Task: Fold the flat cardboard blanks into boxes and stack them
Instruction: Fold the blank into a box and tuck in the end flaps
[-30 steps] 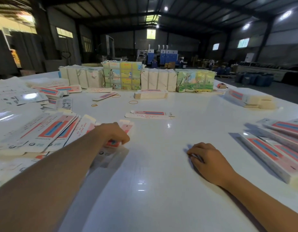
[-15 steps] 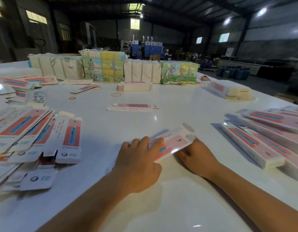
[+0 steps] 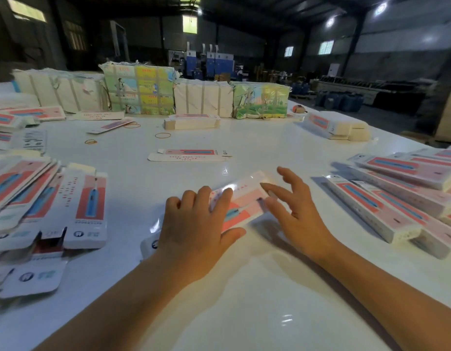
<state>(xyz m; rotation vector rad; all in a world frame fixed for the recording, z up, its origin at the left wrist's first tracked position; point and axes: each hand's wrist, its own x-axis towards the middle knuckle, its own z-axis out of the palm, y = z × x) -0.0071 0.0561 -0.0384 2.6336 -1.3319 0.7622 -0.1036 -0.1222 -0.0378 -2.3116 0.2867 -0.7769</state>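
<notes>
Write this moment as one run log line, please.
step: folding blank | left hand: holds blank on table | right hand: open, fingers spread at its far end | folded boxes: at right

light: dim hall, round ceiling lamps (image 3: 381, 7) and small high windows (image 3: 325, 47) far back | glare: white glossy worktop (image 3: 244, 312) mirrors lamps as bright spots | shadows: soft, under both forearms | blur: right hand (image 3: 299, 219) fingers (image 3: 286, 173) smeared, background soft | distortion: wide-angle bowing at edges
</notes>
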